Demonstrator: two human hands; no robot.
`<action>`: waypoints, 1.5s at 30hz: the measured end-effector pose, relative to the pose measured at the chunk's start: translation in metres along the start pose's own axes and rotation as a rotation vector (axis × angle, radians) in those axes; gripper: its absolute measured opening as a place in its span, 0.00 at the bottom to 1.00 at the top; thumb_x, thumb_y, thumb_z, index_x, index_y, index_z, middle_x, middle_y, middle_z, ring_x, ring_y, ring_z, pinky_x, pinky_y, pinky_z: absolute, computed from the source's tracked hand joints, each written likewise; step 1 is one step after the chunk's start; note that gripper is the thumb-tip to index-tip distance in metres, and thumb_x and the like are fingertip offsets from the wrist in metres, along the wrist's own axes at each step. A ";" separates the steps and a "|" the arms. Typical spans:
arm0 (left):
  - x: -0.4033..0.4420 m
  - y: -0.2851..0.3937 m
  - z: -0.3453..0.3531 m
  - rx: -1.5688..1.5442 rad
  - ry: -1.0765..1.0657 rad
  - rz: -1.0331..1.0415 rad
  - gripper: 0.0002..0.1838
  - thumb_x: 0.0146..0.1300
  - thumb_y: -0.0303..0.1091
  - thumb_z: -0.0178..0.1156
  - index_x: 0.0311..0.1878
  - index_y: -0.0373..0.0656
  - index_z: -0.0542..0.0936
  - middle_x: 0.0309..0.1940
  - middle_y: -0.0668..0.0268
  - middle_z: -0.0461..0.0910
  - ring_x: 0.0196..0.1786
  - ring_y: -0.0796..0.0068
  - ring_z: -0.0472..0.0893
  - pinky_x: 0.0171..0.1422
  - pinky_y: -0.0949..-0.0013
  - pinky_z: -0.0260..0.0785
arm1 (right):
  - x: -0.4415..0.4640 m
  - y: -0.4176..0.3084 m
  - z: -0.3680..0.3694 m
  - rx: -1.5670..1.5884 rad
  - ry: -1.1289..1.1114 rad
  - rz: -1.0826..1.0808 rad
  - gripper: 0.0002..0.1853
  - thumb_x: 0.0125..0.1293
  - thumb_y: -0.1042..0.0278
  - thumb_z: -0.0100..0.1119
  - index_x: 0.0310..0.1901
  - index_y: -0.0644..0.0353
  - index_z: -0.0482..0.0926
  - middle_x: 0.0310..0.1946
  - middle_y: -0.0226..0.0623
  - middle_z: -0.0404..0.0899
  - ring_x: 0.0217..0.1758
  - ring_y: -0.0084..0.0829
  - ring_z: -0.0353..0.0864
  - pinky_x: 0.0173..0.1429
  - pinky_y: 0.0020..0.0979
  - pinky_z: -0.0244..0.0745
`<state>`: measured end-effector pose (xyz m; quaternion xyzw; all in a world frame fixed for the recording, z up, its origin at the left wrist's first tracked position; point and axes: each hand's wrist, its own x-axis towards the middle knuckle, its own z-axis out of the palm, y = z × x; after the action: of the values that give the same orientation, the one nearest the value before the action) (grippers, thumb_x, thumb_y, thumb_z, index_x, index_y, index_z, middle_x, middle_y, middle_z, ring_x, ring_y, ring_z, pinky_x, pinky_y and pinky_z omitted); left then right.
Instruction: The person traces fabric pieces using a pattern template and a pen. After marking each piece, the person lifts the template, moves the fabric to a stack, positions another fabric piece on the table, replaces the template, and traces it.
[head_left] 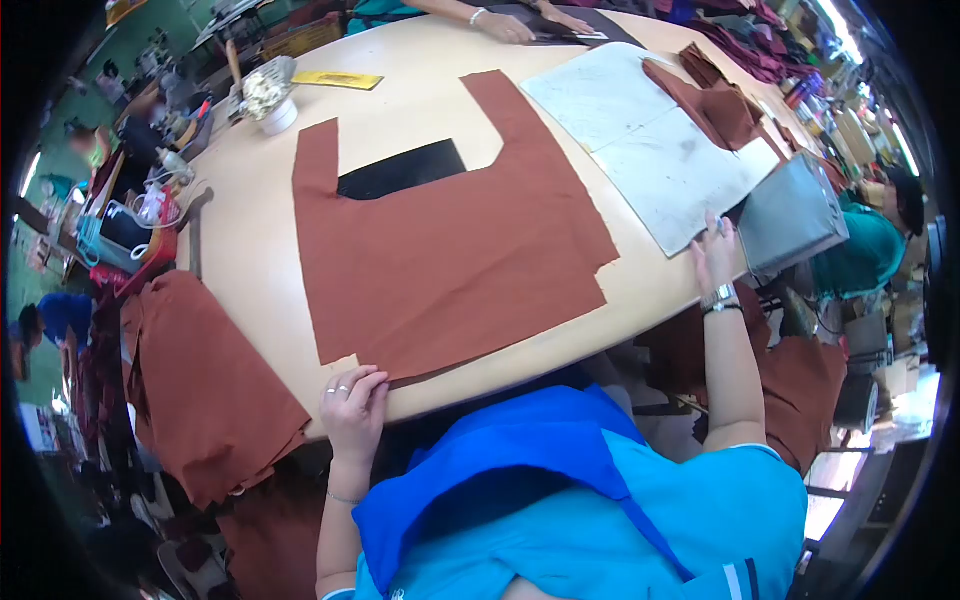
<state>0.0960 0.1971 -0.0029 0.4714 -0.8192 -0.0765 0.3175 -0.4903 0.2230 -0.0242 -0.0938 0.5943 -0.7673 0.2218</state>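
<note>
A rust-brown cut fabric piece (450, 270) lies flat on the table, shaped like a bag panel with two straps. Through its cut-out shows a black piece (405, 170). My left hand (354, 400) is at the fabric's near left corner, its fingers curled together on the edge. My right hand (714, 258) reaches to the table's right side, fingers stretched out at the near corner of a whitish board (640, 150). Beside that hand stands a grey box (795, 215). What lies under the right fingertips is partly hidden.
More brown fabric (200, 390) hangs over the table's left edge. Brown pieces (715, 110) rest on the board's far side. A white pot (278, 115) and a yellow strip (338, 80) sit at the back left. Another person's hands (505, 27) work at the far edge.
</note>
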 end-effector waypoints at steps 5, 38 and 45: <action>-0.002 0.004 -0.004 0.006 0.005 -0.008 0.09 0.53 0.38 0.71 0.35 0.47 0.84 0.40 0.68 0.83 0.45 0.64 0.80 0.53 0.59 0.68 | 0.012 -0.015 0.022 0.203 -0.024 0.177 0.28 0.67 0.61 0.65 0.66 0.56 0.67 0.65 0.37 0.71 0.68 0.38 0.70 0.68 0.45 0.67; 0.119 -0.052 0.001 -1.286 0.118 -0.773 0.30 0.68 0.34 0.62 0.68 0.35 0.63 0.56 0.55 0.78 0.55 0.68 0.80 0.58 0.65 0.76 | -0.081 -0.095 0.174 -0.246 -1.022 -0.086 0.26 0.66 0.62 0.66 0.61 0.66 0.72 0.51 0.36 0.81 0.47 0.23 0.81 0.52 0.25 0.77; 0.090 -0.086 0.013 -0.631 -0.070 -0.687 0.34 0.61 0.27 0.68 0.68 0.31 0.65 0.38 0.63 0.81 0.38 0.81 0.80 0.42 0.78 0.74 | -0.067 0.010 0.119 -0.740 -0.896 -0.104 0.27 0.58 0.64 0.74 0.57 0.66 0.77 0.34 0.27 0.79 0.33 0.16 0.74 0.39 0.21 0.72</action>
<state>0.1189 0.0739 -0.0093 0.5930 -0.5625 -0.4385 0.3738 -0.3800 0.1478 0.0070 -0.5096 0.6654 -0.4041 0.3664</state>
